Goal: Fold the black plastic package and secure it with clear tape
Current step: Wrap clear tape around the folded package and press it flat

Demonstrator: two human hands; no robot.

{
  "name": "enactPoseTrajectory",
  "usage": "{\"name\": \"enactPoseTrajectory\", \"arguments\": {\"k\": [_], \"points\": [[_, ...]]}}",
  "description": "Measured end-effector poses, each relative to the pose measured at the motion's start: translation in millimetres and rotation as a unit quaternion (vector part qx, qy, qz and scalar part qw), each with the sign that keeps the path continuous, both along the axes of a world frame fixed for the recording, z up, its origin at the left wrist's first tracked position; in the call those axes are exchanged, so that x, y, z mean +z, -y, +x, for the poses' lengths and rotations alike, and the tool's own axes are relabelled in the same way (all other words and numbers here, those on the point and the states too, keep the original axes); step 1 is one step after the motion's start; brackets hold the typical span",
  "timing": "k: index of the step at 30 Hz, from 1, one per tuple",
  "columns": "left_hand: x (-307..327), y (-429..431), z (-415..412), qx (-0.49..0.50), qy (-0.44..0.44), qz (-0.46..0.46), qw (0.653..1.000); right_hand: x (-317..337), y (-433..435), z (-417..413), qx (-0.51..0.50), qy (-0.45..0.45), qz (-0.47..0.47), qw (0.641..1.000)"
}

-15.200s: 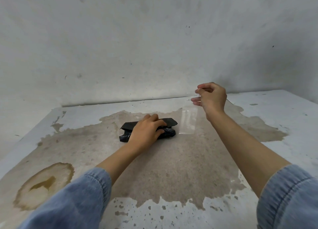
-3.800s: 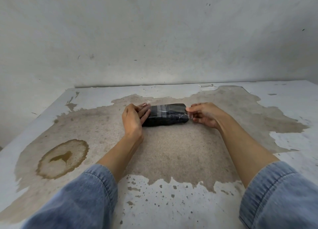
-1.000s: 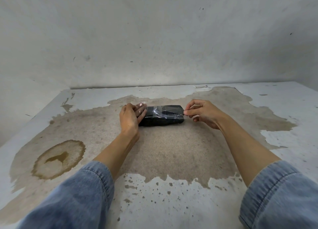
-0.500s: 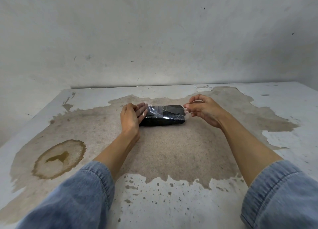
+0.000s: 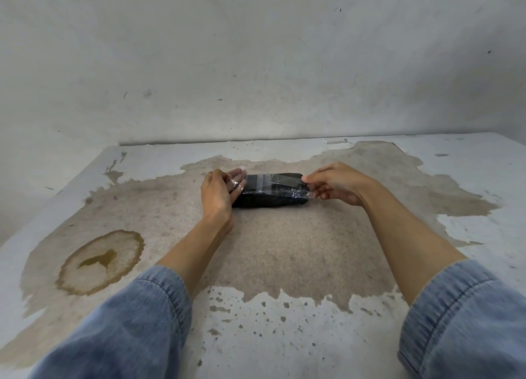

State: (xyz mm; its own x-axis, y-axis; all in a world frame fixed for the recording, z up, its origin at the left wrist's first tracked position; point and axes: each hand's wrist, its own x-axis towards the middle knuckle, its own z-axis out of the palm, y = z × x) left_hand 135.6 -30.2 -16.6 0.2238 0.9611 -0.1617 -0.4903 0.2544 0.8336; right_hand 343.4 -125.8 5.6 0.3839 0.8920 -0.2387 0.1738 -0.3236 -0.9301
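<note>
The folded black plastic package [image 5: 271, 198] lies flat on the worn table [image 5: 284, 250], a short way in front of the back wall. A strip of clear tape [image 5: 264, 182] stretches across its top from end to end. My left hand [image 5: 219, 193] is at the package's left end, fingers against the tape's left end. My right hand [image 5: 336, 183] is at the right end and pinches the tape's right end between thumb and fingers, low by the package's right edge.
A brown ring stain [image 5: 99, 262] marks the table at the left. The grey wall [image 5: 256, 65] rises just behind the table. Peeling white paint [image 5: 284, 336] covers the near part.
My right hand has brought the tape's right end down from above the package to its right edge. The tape lies flatter on top. My left hand has stayed at the left end.
</note>
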Motion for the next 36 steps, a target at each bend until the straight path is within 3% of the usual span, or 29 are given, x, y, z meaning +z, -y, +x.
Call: {"name": "enactPoseTrajectory", "arguments": {"k": [5, 12, 18, 25, 36], "points": [[0, 0, 0, -0.001, -0.008, 0.005, 1.0, 1, -1, -2, -0.014, 0.022, 0.009, 1.0], [3, 2, 0, 0.006, -0.002, 0.001, 1.0, -5, 4, -4, -0.025, 0.107, 0.119, 0.987], [1, 2, 0, 0.005, -0.011, 0.009, 1.0, -10, 7, -4, 0.002, 0.107, 0.158, 0.982], [1, 1, 0, -0.001, -0.005, 0.008, 1.0, -5, 14, -2, 0.065, 0.067, 0.142, 0.985], [-2, -2, 0, 0.0, 0.002, 0.003, 1.0, -5, 24, 0, 0.119, -0.083, 0.094, 0.985]]}}
